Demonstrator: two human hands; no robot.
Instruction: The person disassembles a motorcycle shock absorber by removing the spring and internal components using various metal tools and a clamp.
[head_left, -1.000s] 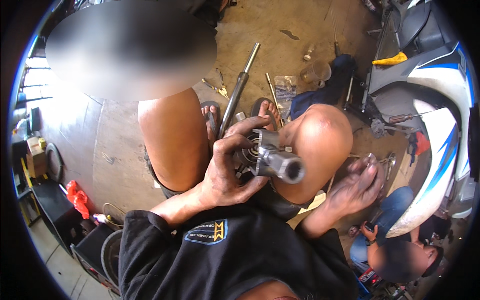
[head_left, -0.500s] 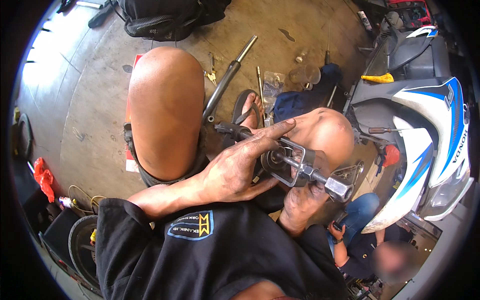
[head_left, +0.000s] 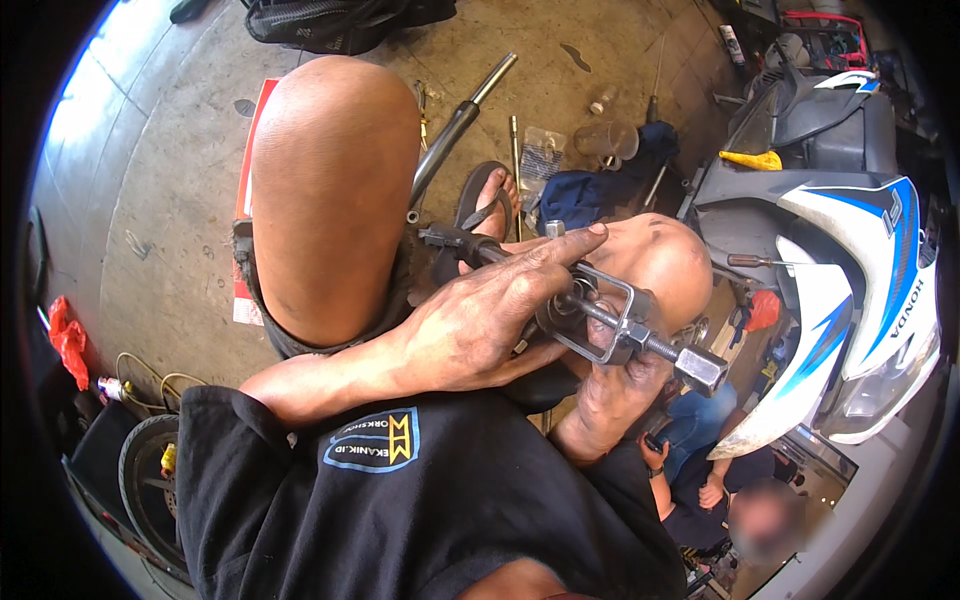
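Note:
Between my knees I hold a bearing-puller-like tool: a rectangular metal frame (head_left: 628,305) with a threaded rod through it and a large hex nut (head_left: 700,370) at its right end. A dark metal shaft (head_left: 455,242) with a lug at its tip reaches out on the left. My left hand (head_left: 490,315) wraps over the shaft side, its index finger stretched along the frame's top; its other fingers are partly hidden. From below, my right hand (head_left: 615,395) grips the frame's underside near the rod. A round part inside the frame is mostly covered.
A fork tube (head_left: 465,120) and a thin metal rod (head_left: 516,165) lie on the floor ahead. Beyond my right knee are dark blue cloth (head_left: 575,203) and a clear cup (head_left: 608,140). A white-and-blue motorcycle (head_left: 850,250) stands at right; a person (head_left: 720,490) sits at lower right.
The tool and both hands have shifted slightly right in view, and the hex nut end has swung a little. Both hands keep their hold. The seated person's other hand now shows.

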